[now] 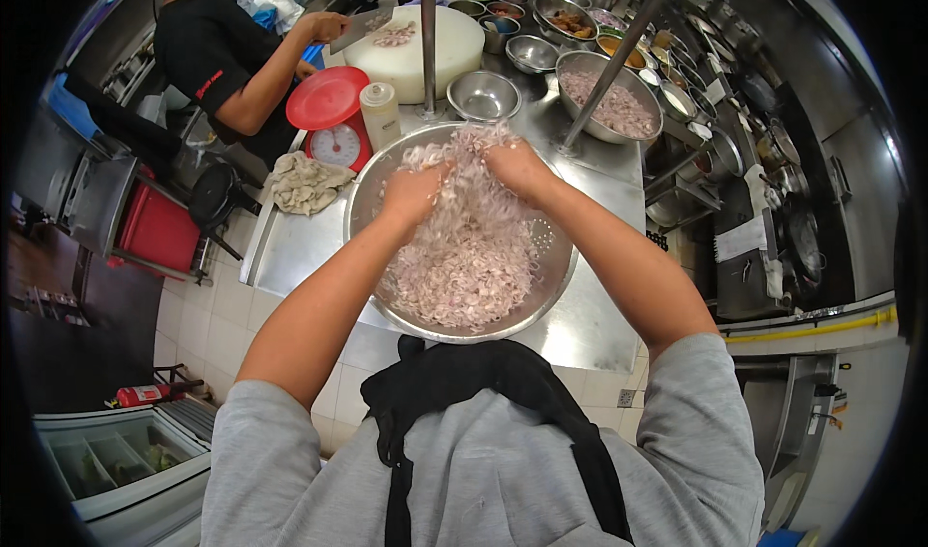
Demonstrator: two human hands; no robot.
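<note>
Both of my hands are inside a large perforated metal colander [556, 286] full of thin, pale pink sliced shallots [464, 281]. My left hand [418, 194] grips a clump of slices at the left side, its fingers partly buried. At the far right side of the colander, my right hand [519, 172] is closed round another clump, and its fingertips are hidden. Loose slices hang and fall between the two hands, blurred by motion, onto the heap below.
A small metal bowl [484, 97] stands just beyond the colander. To the right is a bowl of more slices [611, 102], behind a metal post [619, 59]. A red scale [335, 112], a squeeze bottle [380, 112] and a cloth [307, 182] lie left. A co-worker [217, 54] holds a cleaver over a white block.
</note>
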